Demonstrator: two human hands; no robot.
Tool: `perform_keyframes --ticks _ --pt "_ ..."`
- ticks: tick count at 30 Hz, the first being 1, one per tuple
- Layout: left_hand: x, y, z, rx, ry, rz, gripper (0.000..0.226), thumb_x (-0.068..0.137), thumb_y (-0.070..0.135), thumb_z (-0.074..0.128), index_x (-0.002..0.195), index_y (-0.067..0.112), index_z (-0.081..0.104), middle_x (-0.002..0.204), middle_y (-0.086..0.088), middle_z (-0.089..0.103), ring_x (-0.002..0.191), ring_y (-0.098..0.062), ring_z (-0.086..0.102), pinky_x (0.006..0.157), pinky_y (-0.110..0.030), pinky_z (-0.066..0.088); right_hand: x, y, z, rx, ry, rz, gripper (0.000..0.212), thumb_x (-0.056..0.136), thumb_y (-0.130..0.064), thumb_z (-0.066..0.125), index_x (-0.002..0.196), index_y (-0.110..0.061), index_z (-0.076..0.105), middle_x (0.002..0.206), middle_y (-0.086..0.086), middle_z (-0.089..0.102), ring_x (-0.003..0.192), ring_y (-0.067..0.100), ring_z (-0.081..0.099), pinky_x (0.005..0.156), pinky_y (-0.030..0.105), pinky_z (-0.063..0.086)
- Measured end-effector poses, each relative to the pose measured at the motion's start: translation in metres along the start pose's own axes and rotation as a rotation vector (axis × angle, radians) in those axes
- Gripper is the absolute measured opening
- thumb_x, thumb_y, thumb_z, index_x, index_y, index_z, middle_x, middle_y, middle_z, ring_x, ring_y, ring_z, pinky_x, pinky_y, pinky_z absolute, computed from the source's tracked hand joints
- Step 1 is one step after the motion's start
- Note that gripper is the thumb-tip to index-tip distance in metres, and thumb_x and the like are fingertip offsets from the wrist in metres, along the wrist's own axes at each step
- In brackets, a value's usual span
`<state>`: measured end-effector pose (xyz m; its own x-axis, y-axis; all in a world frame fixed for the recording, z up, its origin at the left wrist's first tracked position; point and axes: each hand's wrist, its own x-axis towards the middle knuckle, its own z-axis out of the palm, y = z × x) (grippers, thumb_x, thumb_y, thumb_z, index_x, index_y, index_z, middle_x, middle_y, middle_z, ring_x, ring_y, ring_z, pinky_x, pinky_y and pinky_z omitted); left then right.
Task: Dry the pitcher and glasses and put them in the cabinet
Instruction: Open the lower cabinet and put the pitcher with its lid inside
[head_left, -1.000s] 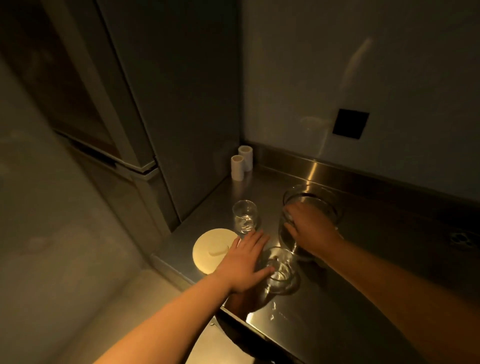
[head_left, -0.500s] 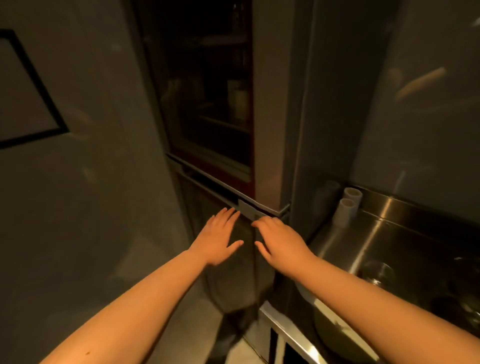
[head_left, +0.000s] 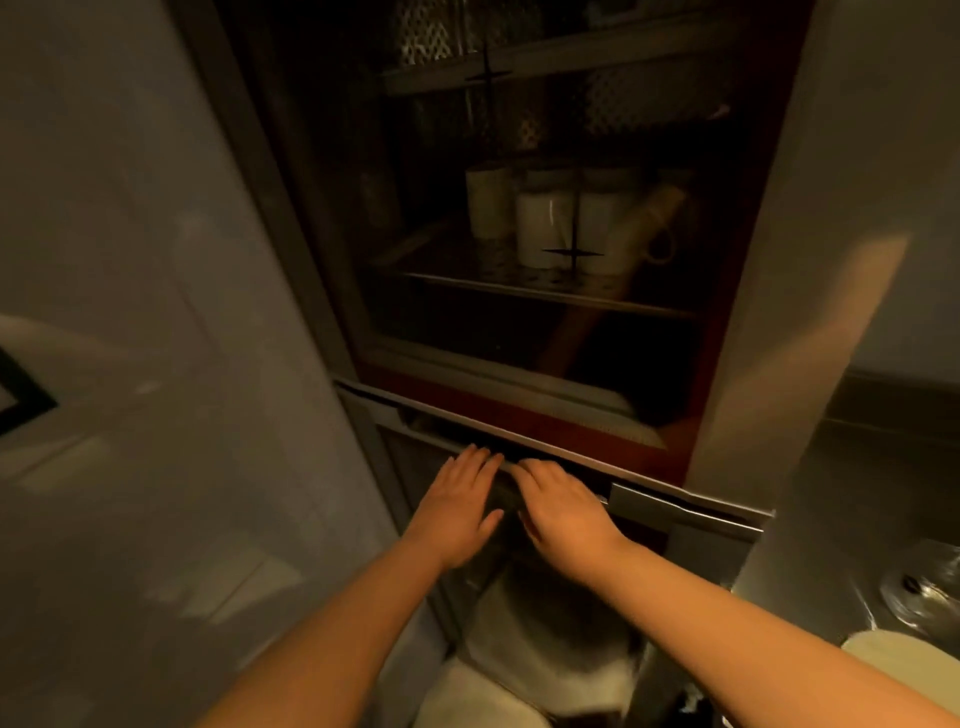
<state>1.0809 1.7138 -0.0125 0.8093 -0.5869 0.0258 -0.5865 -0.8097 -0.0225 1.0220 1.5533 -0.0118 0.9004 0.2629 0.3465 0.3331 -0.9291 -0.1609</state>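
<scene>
Mugs (head_left: 545, 228) behind cabinet (head_left: 519, 426) glass, seemingly unmarked

Both arms stretched forward, hands side by side.
Left hand (head_left: 460, 506) and right hand (head_left: 563, 512) lie palm-down, fingers (head_left: 480, 460) straight.

Dim light. Tall cabinet (head_left: 519, 260) fills centre and upper frame; glass door, shelves visible behind it. White mugs (head_left: 545, 223) stand grouped on the middle shelf (head_left: 467, 270). Both hands at lower centre, side by side, palms down, fingers straight: left hand (head_left: 457, 509) and right hand (head_left: 563, 512), fingertips at the metal rail (head_left: 675, 499) below the glass door. Steel counter (head_left: 810, 587) at lower right edge, carrying a glass (head_left: 924, 592), blurred, and part of a pale round lid (head_left: 893, 654). Grey wall (head_left: 130, 312) on the left.
</scene>
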Motion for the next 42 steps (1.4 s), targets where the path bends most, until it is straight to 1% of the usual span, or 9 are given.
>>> perform_keyframes --ticks 3,7,11,23,31,33,35,39,42 --pt "0.005 -0.001 0.004 0.007 0.019 -0.023 0.068 0.097 0.036 0.04 0.152 0.016 0.005 0.159 -0.004 0.006 0.147 -0.02 -0.002 0.118 -0.033 -0.005 0.005 -0.006 0.009 -0.039 0.001 0.049 0.072 0.061 -0.012 0.076 0.128 -0.002 0.051 0.122 0.015 0.058 0.108 0.032 0.057 0.091 0.038 0.047" --pt "0.007 -0.003 0.005 0.001 0.037 -0.038 0.066 0.096 0.031 0.041 0.152 0.016 0.008 0.159 -0.004 0.011 0.147 -0.021 0.002 0.119 -0.034 -0.001 0.012 -0.023 0.016 0.042 0.022 0.185 0.066 0.074 -0.005 0.062 0.135 -0.003 0.041 0.128 0.016 0.051 0.115 0.033 0.048 0.101 0.039 0.037" --pt "0.009 0.003 0.0 -0.019 0.039 -0.056 0.062 0.097 0.033 0.041 0.151 0.017 0.014 0.156 -0.006 0.017 0.146 -0.024 0.007 0.119 -0.04 0.002 0.013 -0.03 0.019 0.217 0.145 0.356 0.052 0.08 -0.008 0.059 0.131 -0.013 0.049 0.119 0.009 0.054 0.111 0.026 0.047 0.101 0.032 0.036" --pt "-0.034 0.013 -0.001 -0.056 0.074 -0.129 0.06 0.097 0.032 0.043 0.15 0.019 0.018 0.154 -0.005 0.021 0.145 -0.023 0.01 0.119 -0.041 0.003 -0.007 -0.036 0.02 0.262 0.204 0.237 0.043 0.078 -0.001 0.063 0.119 -0.014 0.062 0.106 0.005 0.062 0.1 0.022 0.053 0.092 0.033 0.045" --pt "-0.123 0.062 -0.016 0.027 0.006 -0.295 0.065 0.098 0.033 0.039 0.152 0.02 0.005 0.159 -0.004 0.01 0.146 -0.023 0.005 0.116 -0.049 -0.003 -0.055 -0.052 -0.009 0.382 0.076 0.085 0.036 0.082 -0.001 0.058 0.113 -0.017 0.066 0.103 0.003 0.062 0.097 0.018 0.051 0.09 0.026 0.04" --pt "-0.144 0.07 -0.02 0.07 -0.017 -0.265 0.066 0.099 0.034 0.037 0.152 0.018 0.002 0.159 -0.006 0.008 0.146 -0.023 0.007 0.116 -0.048 -0.005 -0.07 -0.058 -0.015 0.371 0.045 0.065 0.036 0.082 -0.001 0.056 0.112 -0.018 0.066 0.103 0.001 0.06 0.099 0.017 0.051 0.091 0.027 0.041" --pt "-0.164 0.072 -0.024 0.111 0.009 -0.18 0.065 0.097 0.034 0.042 0.152 0.016 0.013 0.158 -0.008 0.017 0.146 -0.024 0.014 0.117 -0.045 -0.001 -0.087 -0.062 -0.022 0.35 0.05 0.071 0.033 0.081 -0.004 0.056 0.109 -0.019 0.067 0.102 -0.001 0.057 0.099 0.016 0.051 0.089 0.027 0.041" --pt "-0.188 0.067 -0.042 0.237 0.085 0.076 0.061 0.078 0.042 0.064 0.133 0.019 0.054 0.137 -0.005 0.055 0.129 -0.023 0.049 0.106 -0.044 0.034 -0.114 -0.066 -0.041 0.284 0.178 0.058 0.033 0.079 -0.007 0.061 0.111 -0.017 0.062 0.103 0.0 0.055 0.099 0.015 0.048 0.083 0.023 0.039" --pt "-0.188 0.066 -0.064 0.19 0.116 0.227 0.056 0.09 0.038 0.041 0.142 0.016 0.043 0.148 -0.005 0.042 0.139 -0.022 0.034 0.114 -0.042 0.02 -0.123 -0.069 -0.056 0.2 0.202 0.053 0.037 0.079 -0.01 0.063 0.115 -0.016 0.061 0.107 0.001 0.055 0.101 0.018 0.049 0.084 0.027 0.044"
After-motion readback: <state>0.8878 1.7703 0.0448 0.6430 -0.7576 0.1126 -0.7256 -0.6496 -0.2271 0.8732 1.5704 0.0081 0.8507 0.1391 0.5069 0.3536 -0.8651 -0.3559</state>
